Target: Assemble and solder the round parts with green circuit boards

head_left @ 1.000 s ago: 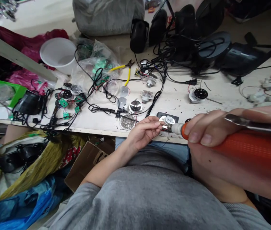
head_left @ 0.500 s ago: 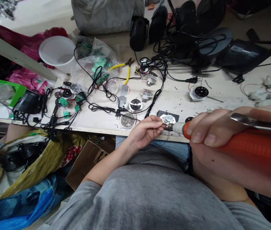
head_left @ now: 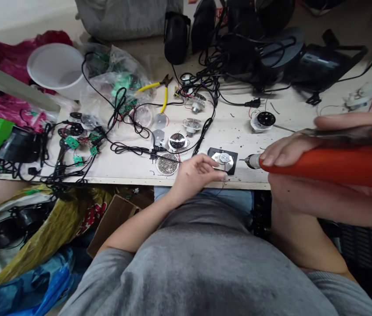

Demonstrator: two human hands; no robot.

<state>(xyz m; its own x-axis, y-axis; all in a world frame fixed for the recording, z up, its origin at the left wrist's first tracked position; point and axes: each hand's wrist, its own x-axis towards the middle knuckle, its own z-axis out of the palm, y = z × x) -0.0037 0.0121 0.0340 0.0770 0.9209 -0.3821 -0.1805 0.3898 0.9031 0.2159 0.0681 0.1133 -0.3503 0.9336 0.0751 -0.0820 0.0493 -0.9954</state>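
Note:
My right hand (head_left: 291, 151) is wrapped round an orange electric screwdriver (head_left: 324, 164), whose metal tip points left, a little clear of a small silver motor part (head_left: 223, 158) on a black square pad (head_left: 230, 154) near the table's front edge. My left hand (head_left: 195, 173) rests at that edge with fingers curled, fingertips touching the motor part's thin wires; whether it grips them I cannot make out. A round dish of small screws (head_left: 167, 163) lies just left of that hand.
Tangled black cables (head_left: 212, 74), yellow-handled cutters (head_left: 159, 90), several small motors, green circuit boards (head_left: 74, 142) and a plastic bag crowd the white table (head_left: 123, 169). A white bowl (head_left: 55, 70) sits far left. Black devices line the back. Bags and a cardboard box lie below.
The screwdriver tip has drawn back to the right, away from the motor part. My left hand has lowered the part onto the black pad. The view has shifted slightly.

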